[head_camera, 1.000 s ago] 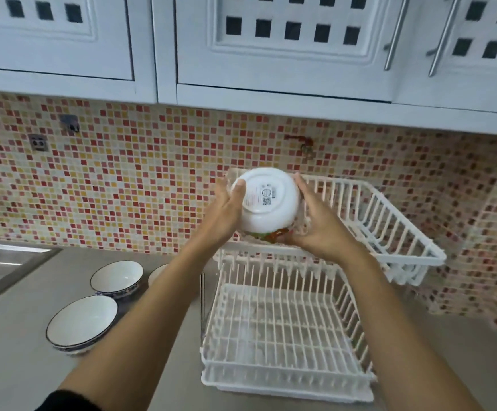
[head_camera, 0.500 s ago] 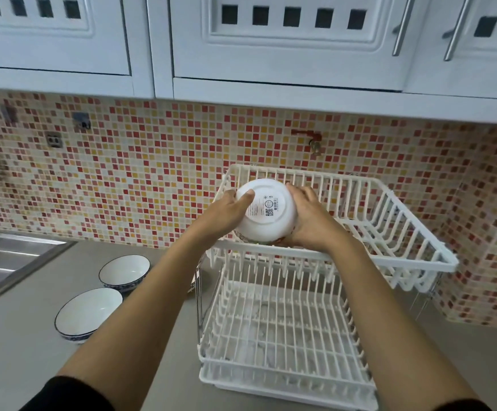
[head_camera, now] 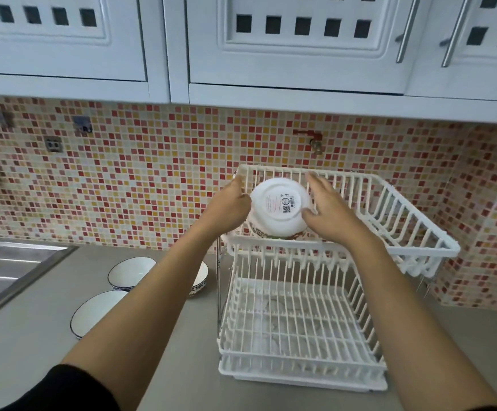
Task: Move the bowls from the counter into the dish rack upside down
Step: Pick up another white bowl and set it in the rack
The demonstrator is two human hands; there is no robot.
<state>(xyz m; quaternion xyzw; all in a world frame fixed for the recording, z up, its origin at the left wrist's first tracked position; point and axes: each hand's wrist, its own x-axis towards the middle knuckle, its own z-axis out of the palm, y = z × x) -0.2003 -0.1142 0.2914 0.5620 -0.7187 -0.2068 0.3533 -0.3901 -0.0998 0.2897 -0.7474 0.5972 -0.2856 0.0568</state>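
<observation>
A white bowl (head_camera: pixel 279 209) is upside down and tilted, its labelled base facing me, low in the front-left of the white dish rack's upper tier (head_camera: pixel 419 232). My left hand (head_camera: pixel 229 206) grips its left side. My right hand (head_camera: pixel 330 209) cups its right side, thumb on the rim and fingers spread behind it. Three more bowls stand upright on the grey counter to the left: one blue-rimmed bowl (head_camera: pixel 130 272), a nearer bowl (head_camera: pixel 93 312), and a third bowl (head_camera: pixel 201 278) mostly hidden by my left forearm.
The rack's lower tier (head_camera: pixel 300 321) holds nothing. A steel sink (head_camera: pixel 7 271) lies at the far left. A mosaic tile wall stands close behind the rack, and white cabinets (head_camera: pixel 294 40) hang overhead.
Both hands carried the upturned bowl forward and down over the rack's front rail into the upper tier. My right fingers have spread apart.
</observation>
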